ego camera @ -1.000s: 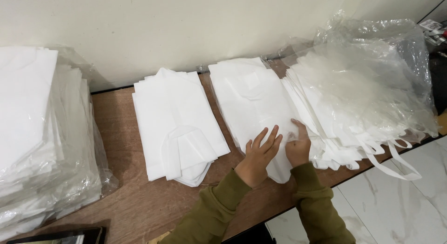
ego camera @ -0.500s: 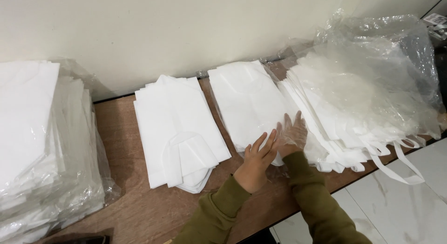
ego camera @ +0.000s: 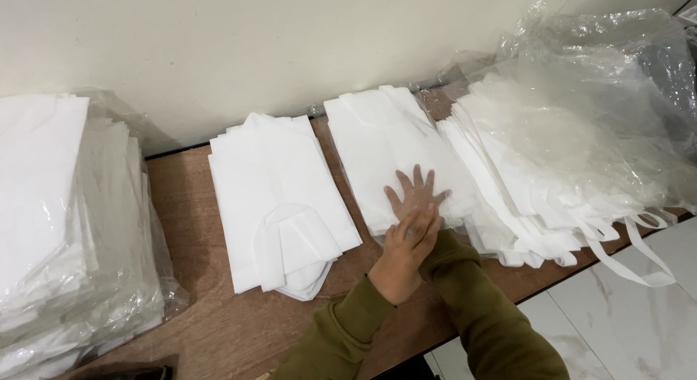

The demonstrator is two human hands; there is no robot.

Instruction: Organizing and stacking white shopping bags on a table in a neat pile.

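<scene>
A stack of folded white fabric pieces [ego camera: 392, 151] lies mid-table, between a finished-looking folded stack [ego camera: 279, 198] to its left and a large unfolded heap under clear plastic [ego camera: 581, 148] to its right. The right hand [ego camera: 415, 195] presses flat on the middle stack, fingers spread, gripping nothing; the left hand [ego camera: 403, 256] lies over it, open too. Much of the heap looks left to do. Since the earlier frames both hands have slid farther onto the stack.

Right hand's palm [ego camera: 415, 198] under the left hand [ego camera: 404, 253]; wrapped stack [ego camera: 51, 227] (far left) cut off by the edge
</scene>
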